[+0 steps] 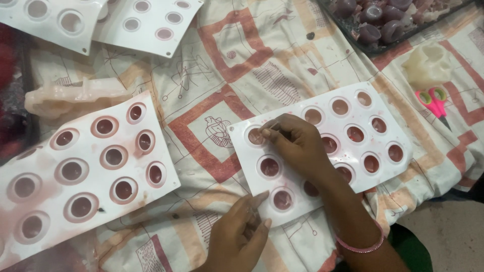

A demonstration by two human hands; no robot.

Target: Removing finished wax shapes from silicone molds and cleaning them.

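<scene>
On patterned cloth (pixel 212 75), right hand (pixel 297 143) touches white mould (pixel 322 151).

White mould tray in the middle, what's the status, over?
Right hand pinching at a corner cavity of the white mould tray. Left hand steadying its near edge. Nothing in the way.

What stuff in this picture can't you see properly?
All in the head view:
- Right hand covers some cups of the white mould; what its fingers pinch is too small to tell.
- Left hand: curled fingers hide anything it holds.
- Left mould: cut off by the left edge.
- Tray of dark pieces: cut off by the top edge.
- Scissors: the tips are blurred against the cloth.
</scene>
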